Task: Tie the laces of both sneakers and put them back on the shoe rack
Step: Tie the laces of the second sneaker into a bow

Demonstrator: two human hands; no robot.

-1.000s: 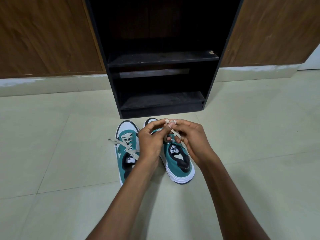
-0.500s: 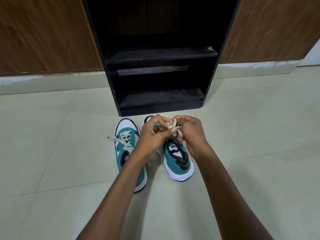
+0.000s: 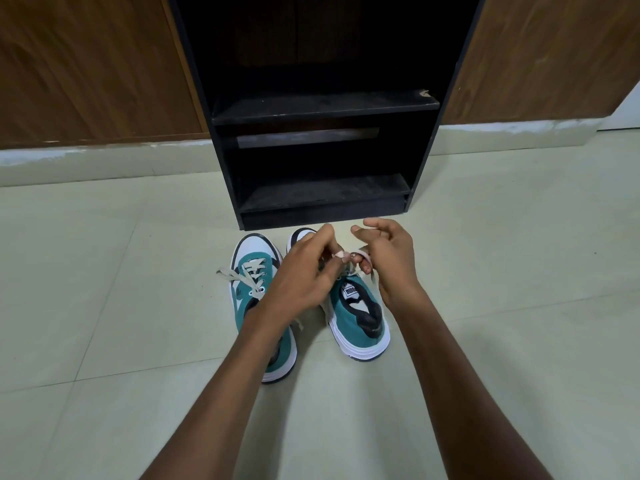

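Two teal and white sneakers stand on the floor, toes toward a black shoe rack [image 3: 322, 105]. The left sneaker [image 3: 251, 292] has beige laces lying loose across its tongue and out to the left. Over the right sneaker [image 3: 356, 320], my left hand [image 3: 304, 275] pinches the beige lace [image 3: 349, 261] between thumb and fingertips. My right hand [image 3: 388, 258] has the same lace looped around a lower finger, while its thumb and forefinger are spread above. The hands hide the front of the right sneaker.
The rack has two bare, dusty shelves, the lower shelf [image 3: 325, 194] just beyond the shoes. Brown wooden panels [image 3: 86, 71] flank the rack above a pale skirting. Light floor tiles [image 3: 502, 289] spread on all sides.
The hands have drawn slightly apart and the right thumb and forefinger have spread open, with the lace now looped round a right finger. The left sneaker has not moved.
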